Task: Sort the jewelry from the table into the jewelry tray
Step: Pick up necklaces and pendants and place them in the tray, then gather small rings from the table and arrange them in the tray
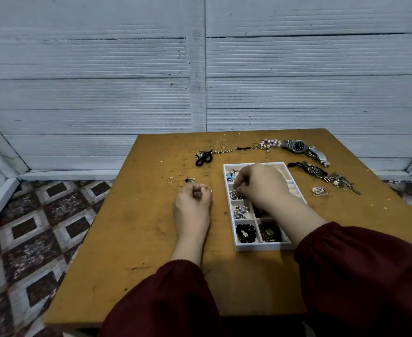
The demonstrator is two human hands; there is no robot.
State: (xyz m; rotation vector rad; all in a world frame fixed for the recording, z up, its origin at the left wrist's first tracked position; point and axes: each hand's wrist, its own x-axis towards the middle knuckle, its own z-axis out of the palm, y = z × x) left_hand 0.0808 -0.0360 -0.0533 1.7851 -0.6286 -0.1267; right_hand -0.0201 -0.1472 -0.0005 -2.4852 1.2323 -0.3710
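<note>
Right hand point(261, 186) over white jewelry tray point(263, 246), fingertips pinched above upper-left compartment of small metal pieces; whatever it pinches too small to tell. Left hand point(192, 203) on table point(127, 239), curled, nipping thin gold ring point(209, 189). Tray lies just right of left hand, long axis running away from person. Loose rings point(171, 180) just beyond left hand, so left nearer. Tray's right column hidden under right hand.

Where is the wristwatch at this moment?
In the head view the wristwatch lies on the table at its far right, beyond the jewelry tray, just right of the pink bead bracelet.
</note>
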